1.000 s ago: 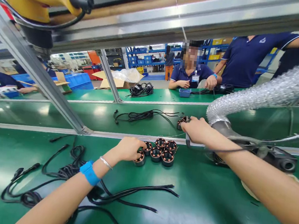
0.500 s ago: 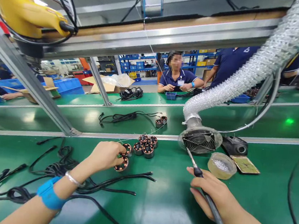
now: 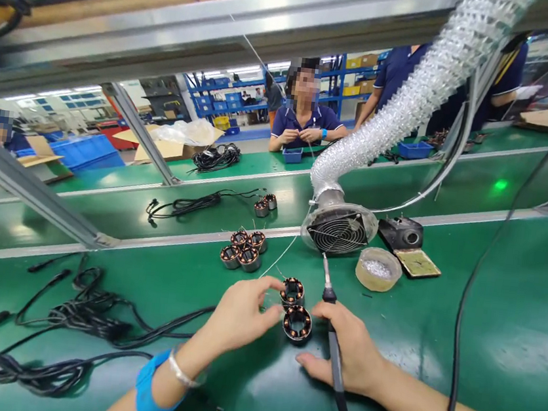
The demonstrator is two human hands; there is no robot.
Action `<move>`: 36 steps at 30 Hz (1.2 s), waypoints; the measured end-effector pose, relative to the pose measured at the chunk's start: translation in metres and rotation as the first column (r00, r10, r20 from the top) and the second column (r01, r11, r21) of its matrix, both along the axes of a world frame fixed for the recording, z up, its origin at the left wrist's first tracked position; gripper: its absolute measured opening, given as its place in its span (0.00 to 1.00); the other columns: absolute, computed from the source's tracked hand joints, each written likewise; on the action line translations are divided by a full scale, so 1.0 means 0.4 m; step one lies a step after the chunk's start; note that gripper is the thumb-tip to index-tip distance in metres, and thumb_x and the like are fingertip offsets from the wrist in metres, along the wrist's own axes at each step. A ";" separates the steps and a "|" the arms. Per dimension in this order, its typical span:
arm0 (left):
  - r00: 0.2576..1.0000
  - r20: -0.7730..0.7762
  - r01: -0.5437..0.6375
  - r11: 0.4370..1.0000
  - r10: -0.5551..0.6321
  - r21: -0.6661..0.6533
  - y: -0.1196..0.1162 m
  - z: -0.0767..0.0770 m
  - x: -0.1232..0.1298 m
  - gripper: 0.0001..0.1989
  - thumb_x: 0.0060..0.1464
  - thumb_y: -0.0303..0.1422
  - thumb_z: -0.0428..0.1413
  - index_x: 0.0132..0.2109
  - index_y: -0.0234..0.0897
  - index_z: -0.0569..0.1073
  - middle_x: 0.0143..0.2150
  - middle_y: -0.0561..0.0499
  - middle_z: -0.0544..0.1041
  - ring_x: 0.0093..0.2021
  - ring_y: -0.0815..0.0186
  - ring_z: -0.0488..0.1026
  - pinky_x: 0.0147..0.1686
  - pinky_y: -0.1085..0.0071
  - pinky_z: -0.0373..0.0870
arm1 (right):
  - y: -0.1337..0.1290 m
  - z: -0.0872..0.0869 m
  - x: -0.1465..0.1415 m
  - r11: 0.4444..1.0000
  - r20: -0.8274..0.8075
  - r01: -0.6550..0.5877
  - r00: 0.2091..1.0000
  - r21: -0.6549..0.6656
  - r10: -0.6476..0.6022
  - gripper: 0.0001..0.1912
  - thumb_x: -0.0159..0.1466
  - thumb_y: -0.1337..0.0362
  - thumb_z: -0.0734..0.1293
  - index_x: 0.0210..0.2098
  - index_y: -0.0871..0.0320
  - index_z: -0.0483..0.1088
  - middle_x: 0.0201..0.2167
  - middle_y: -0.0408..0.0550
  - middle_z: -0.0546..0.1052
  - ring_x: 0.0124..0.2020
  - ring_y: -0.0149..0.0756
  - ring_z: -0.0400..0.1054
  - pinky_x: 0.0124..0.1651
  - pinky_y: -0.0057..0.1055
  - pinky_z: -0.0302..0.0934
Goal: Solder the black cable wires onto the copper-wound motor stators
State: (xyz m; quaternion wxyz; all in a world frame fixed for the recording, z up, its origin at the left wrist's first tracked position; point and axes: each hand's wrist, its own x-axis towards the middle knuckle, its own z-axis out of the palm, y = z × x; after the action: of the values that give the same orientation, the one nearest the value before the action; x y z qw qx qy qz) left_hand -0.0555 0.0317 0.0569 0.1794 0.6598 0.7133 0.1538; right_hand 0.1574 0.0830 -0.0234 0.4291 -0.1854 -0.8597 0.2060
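Note:
My left hand [image 3: 247, 311] has its thumb and index finger apart at the left edge of two motor stators [image 3: 296, 325] with copper windings, standing one behind the other. The index fingertip seems to touch the rear one. A thin pale wire [image 3: 279, 256], which looks like solder, runs down behind this hand; I cannot tell whether any finger holds it. My right hand [image 3: 354, 350] is closed around a soldering iron [image 3: 335, 354], its tip pointing up and away, near the fan guard. Farther back on the left sits a cluster of several more stators [image 3: 249, 259].
A fume extractor fan [image 3: 343, 232] hangs from a silver duct [image 3: 389, 106]. Right of it are a tub [image 3: 378, 270] and a soldering iron stand [image 3: 402, 233] with a sponge. Black cables [image 3: 88, 316] lie left. A metal rail crosses overhead; a co-worker [image 3: 306, 117] sits opposite.
My left hand has shifted right, bringing two stators away from the cluster to between my hands, and its fingers have spread. My right hand still has the iron. The view has turned rightward.

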 end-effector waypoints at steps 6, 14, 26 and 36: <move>0.912 0.392 -0.083 0.991 0.119 -0.107 -0.049 -0.087 -0.078 0.15 0.61 0.40 0.47 0.42 0.35 0.73 0.24 0.57 0.63 0.26 0.66 0.60 0.27 0.72 0.56 | -0.002 0.002 -0.053 0.995 0.009 -0.045 0.999 -0.084 0.046 0.21 0.53 0.68 0.66 0.46 0.54 0.60 0.34 0.45 0.73 0.32 0.38 0.69 0.34 0.33 0.68; 0.831 0.557 0.199 0.930 0.006 -0.307 -0.045 -0.110 -0.044 0.15 0.58 0.42 0.52 0.31 0.35 0.72 0.24 0.57 0.64 0.26 0.68 0.58 0.27 0.73 0.54 | -0.026 0.013 -0.001 0.962 0.059 -0.216 0.972 -0.169 0.229 0.26 0.53 0.70 0.63 0.52 0.54 0.57 0.44 0.51 0.74 0.40 0.40 0.72 0.41 0.35 0.69; 0.714 0.681 0.218 0.874 0.161 -0.435 -0.032 -0.099 -0.036 0.17 0.50 0.46 0.59 0.28 0.37 0.66 0.18 0.63 0.53 0.21 0.73 0.46 0.22 0.73 0.44 | -0.025 0.014 0.000 0.957 0.082 -0.206 0.971 -0.206 0.227 0.26 0.54 0.69 0.66 0.51 0.54 0.57 0.47 0.53 0.74 0.43 0.43 0.73 0.43 0.36 0.69; 0.376 0.835 0.050 0.890 0.403 -0.452 -0.025 -0.078 0.013 0.18 0.43 0.46 0.61 0.26 0.39 0.65 0.14 0.66 0.48 0.16 0.76 0.39 0.18 0.74 0.36 | -0.025 0.033 0.000 0.933 0.103 -0.218 0.961 -0.287 0.257 0.24 0.52 0.70 0.64 0.48 0.54 0.58 0.35 0.44 0.71 0.32 0.35 0.67 0.34 0.31 0.64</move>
State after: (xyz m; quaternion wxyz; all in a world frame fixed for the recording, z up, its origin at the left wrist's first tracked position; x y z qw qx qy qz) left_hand -0.0504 0.0218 0.0258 0.6544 0.3303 0.5788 0.3573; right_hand 0.1572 0.0730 -0.0103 0.3105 -0.1510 -0.8669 0.3595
